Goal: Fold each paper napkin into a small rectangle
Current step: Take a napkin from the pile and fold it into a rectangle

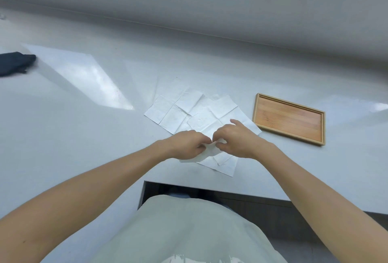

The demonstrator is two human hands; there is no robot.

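Note:
Several white paper napkins lie unfolded and overlapping on the pale table. One creased napkin [175, 110] is at the left of the pile and another [222, 113] at the right. The nearest napkin [222, 163] lies by the table's front edge, part of it lifted. My left hand [186, 144] and my right hand [237, 138] meet over it, each pinching its raised edge between thumb and fingers. The pinched part is mostly hidden by my fingers.
A shallow wooden tray [257, 109] sits to the right of the napkins, with nothing in it. A dark cloth [14, 63] lies at the far left. The table [84, 136] has a cut-out notch in front of my body. A wall runs behind.

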